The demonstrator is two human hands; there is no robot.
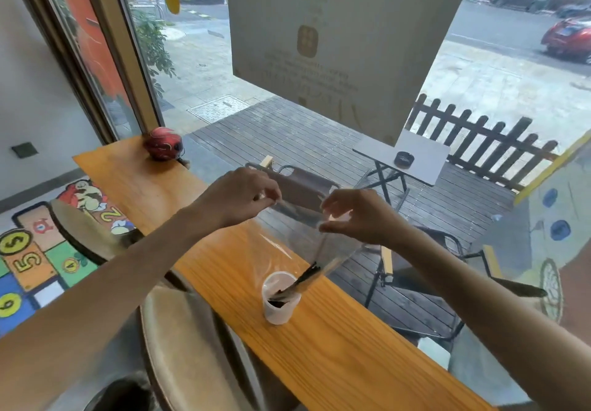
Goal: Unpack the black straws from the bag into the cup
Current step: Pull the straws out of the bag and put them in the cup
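A clear plastic bag [297, 238] hangs upside down over a white cup [279, 310] on the narrow wooden counter [335, 356]. My left hand [238, 198] pinches the bag's upper left corner and my right hand [358, 215] pinches its upper right corner, both held above the counter. Black straws [302, 279] slant out of the bag's lower end into the cup, their lower tips resting inside it.
A red helmet-shaped object [163, 143] sits at the counter's far end by the window frame. A large window runs along the counter's right edge. Round stools [179, 343] stand on the left below the counter, over a colourful floor mat [35, 260].
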